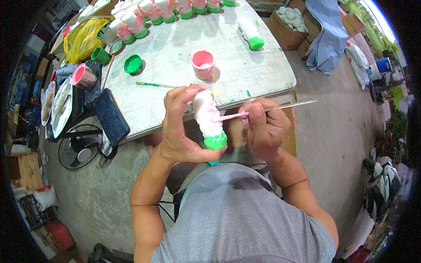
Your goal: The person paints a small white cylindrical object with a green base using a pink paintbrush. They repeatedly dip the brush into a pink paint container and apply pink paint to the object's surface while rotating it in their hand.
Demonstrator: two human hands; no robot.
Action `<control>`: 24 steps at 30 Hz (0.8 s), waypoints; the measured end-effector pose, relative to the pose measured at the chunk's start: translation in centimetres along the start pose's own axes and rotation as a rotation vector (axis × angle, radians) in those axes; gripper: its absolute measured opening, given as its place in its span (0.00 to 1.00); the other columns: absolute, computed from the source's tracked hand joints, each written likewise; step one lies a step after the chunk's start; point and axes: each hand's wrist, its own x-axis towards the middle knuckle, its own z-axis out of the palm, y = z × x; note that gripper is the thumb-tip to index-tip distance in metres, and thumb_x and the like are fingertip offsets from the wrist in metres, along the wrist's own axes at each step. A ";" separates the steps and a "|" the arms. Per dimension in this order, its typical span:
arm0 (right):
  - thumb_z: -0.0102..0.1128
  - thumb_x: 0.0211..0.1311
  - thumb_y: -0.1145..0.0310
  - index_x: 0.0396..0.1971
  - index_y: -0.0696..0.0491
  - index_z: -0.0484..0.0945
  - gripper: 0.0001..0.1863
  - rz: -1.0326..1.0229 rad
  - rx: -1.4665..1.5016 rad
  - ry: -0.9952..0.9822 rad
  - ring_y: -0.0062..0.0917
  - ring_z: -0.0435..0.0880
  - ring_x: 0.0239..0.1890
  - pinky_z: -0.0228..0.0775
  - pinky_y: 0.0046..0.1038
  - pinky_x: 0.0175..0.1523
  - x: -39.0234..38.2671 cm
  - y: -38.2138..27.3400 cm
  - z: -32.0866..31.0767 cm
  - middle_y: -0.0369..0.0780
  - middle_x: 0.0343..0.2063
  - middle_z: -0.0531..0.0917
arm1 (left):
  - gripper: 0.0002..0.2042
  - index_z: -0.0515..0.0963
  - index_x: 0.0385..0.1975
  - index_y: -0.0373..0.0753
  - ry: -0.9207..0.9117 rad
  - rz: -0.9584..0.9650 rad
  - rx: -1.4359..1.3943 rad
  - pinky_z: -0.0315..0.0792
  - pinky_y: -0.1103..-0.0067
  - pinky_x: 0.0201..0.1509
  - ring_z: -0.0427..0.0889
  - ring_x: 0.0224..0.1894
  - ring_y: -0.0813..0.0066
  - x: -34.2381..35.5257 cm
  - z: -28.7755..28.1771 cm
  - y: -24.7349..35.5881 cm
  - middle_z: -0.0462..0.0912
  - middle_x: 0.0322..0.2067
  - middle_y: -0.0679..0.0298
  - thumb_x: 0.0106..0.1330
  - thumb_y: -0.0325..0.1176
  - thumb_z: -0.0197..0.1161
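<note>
My left hand (175, 131) grips a white figurine (206, 115) by its top and bottom, thumb under the green base. Pink paint covers part of its middle. In my right hand (265, 125) is a thin paintbrush (291, 104), pinched between thumb and fingers. Its pink-coated end touches the figurine's side. Just beyond my hands, a tub of pink paint (202, 65) stands on the white table (162, 96). A second brush (155, 85) with green on it lies to the left, near a small tub of green paint (133, 64).
Several pink, white and green figurines (164, 9) line the table's far side. One white figurine with a green base (251, 33) lies at the far right. A dark phone-like slab (111, 116) rests at the left edge. A black fan (81, 149) stands below on the floor.
</note>
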 end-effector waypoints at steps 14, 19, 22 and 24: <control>0.58 0.76 0.70 0.37 0.60 0.80 0.09 0.080 0.062 0.046 0.13 0.75 0.25 0.71 0.19 0.32 -0.2 0.2 -1.0 0.35 0.26 0.83 | 0.60 0.58 0.71 0.37 0.009 -0.020 -0.075 0.65 0.59 0.70 0.74 0.64 0.53 -0.5 0.2 -0.3 0.70 0.62 0.51 0.30 0.36 0.84; 0.58 0.77 0.69 0.36 0.60 0.79 0.10 0.059 0.146 0.051 0.13 0.75 0.26 0.71 0.19 0.33 -0.2 -0.3 -0.5 0.36 0.27 0.83 | 0.56 0.61 0.69 0.37 0.055 -0.030 -0.144 0.68 0.64 0.67 0.73 0.62 0.56 -0.6 0.8 -0.5 0.74 0.59 0.50 0.33 0.39 0.85; 0.58 0.77 0.69 0.36 0.60 0.78 0.10 0.049 0.070 0.024 0.14 0.76 0.27 0.72 0.20 0.34 -0.2 -0.4 -0.9 0.37 0.28 0.83 | 0.56 0.61 0.69 0.37 0.057 -0.046 -0.163 0.68 0.63 0.67 0.73 0.62 0.55 -0.6 0.9 -0.3 0.74 0.59 0.51 0.33 0.38 0.85; 0.58 0.76 0.69 0.36 0.60 0.77 0.09 -0.028 -0.022 -0.009 0.17 0.77 0.28 0.73 0.23 0.34 -0.1 -0.4 -1.4 0.38 0.29 0.83 | 0.56 0.60 0.69 0.37 0.030 -0.041 -0.092 0.67 0.62 0.68 0.73 0.62 0.54 -0.5 0.7 -0.1 0.73 0.60 0.50 0.33 0.37 0.84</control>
